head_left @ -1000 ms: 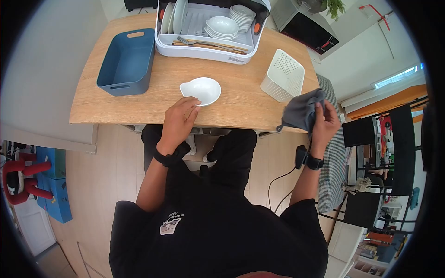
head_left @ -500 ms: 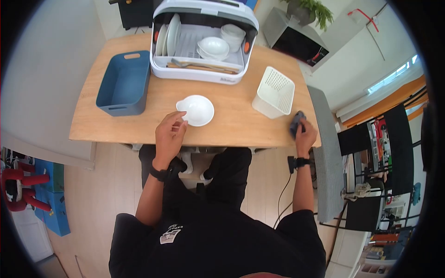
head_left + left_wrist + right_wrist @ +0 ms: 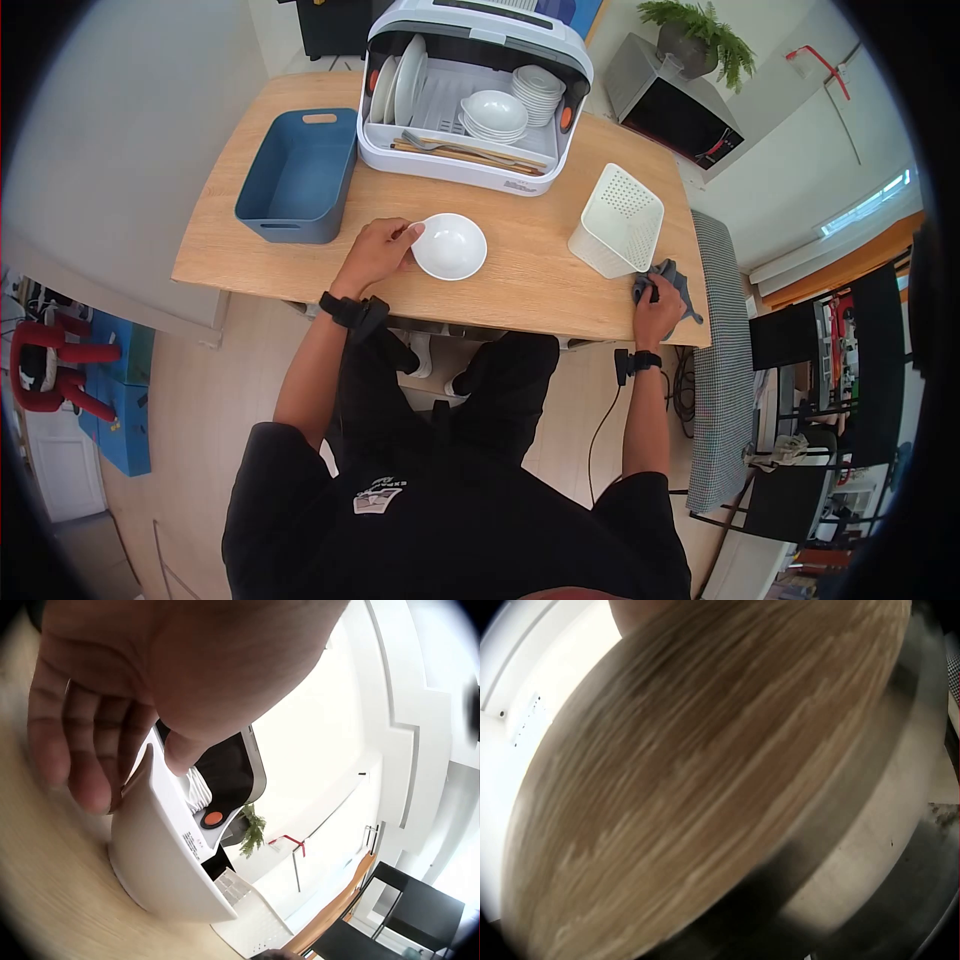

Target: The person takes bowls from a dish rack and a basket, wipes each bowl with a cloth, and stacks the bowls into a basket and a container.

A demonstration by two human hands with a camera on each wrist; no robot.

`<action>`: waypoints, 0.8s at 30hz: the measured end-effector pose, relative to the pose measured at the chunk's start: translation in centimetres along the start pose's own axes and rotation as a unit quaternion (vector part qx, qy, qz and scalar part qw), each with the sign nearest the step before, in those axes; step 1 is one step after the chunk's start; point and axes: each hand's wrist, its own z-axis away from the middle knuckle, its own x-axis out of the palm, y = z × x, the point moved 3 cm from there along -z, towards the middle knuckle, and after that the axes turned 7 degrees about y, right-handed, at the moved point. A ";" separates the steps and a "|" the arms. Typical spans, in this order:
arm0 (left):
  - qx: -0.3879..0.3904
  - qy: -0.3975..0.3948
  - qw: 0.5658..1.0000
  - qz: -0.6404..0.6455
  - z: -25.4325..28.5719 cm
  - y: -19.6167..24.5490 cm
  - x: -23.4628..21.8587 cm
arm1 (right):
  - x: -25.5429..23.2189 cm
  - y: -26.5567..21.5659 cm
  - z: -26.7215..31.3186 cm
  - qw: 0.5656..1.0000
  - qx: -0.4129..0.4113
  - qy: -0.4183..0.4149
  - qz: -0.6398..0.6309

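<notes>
A white bowl (image 3: 450, 247) with a small spout stands upright on the table. My left hand (image 3: 377, 253) pinches its left rim; in the left wrist view, thumb and fingers of the left hand (image 3: 142, 697) lie on either side of the rim of the bowl (image 3: 165, 855). At the table's right front corner my right hand (image 3: 657, 311) rests on a crumpled dark grey cloth (image 3: 684, 290), fingers bent onto it; whether they grip it is hard to tell. The right wrist view shows mostly table edge and a bit of the hand (image 3: 634, 613).
A blue bin (image 3: 296, 180) stands at the left of the table (image 3: 520, 290). Behind is an open white dish rack (image 3: 455, 178) with plates, bowls, chopsticks and a fork. A white perforated basket (image 3: 617, 222) stands just behind the cloth, a microwave (image 3: 680, 115) beyond.
My right hand has come down with the cloth, which now lies on the table corner. My left hand has gone from loosely beside the bowl to pinching its rim. The head view has shifted.
</notes>
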 end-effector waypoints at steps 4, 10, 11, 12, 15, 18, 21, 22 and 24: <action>-0.008 -0.021 1.000 -0.011 -0.4 0.7 0.1 | 0.4 0.7 0.3 1.000 -0.004 0.004 0.012; -0.071 -0.060 0.993 0.069 -0.7 0.3 0.5 | 0.7 0.8 0.3 1.000 -0.018 -0.001 0.020; -0.071 -0.068 0.991 0.091 -0.9 0.4 0.6 | 0.9 0.9 0.3 1.000 -0.016 -0.002 0.020; -0.071 -0.068 0.991 0.089 -1.1 0.5 0.5 | 0.9 0.9 0.4 1.000 -0.023 0.002 0.021; -0.033 -0.086 0.991 0.097 -2.4 1.2 0.5 | 0.8 0.8 0.2 0.999 -0.029 0.002 0.020; -0.006 -0.061 0.993 0.097 -4.4 2.2 0.4 | 0.6 0.3 0.1 0.999 -0.032 -0.004 0.018; 0.003 -0.039 0.990 0.137 -5.9 4.3 0.3 | 0.8 0.5 0.1 0.999 -0.041 0.004 0.020; 0.003 -0.041 0.990 0.138 -6.2 5.4 0.3 | 0.8 0.5 0.1 0.999 -0.047 0.010 0.018; 0.013 -0.023 0.987 0.156 -7.1 7.1 0.5 | 0.7 0.4 0.0 0.999 -0.046 0.007 0.019</action>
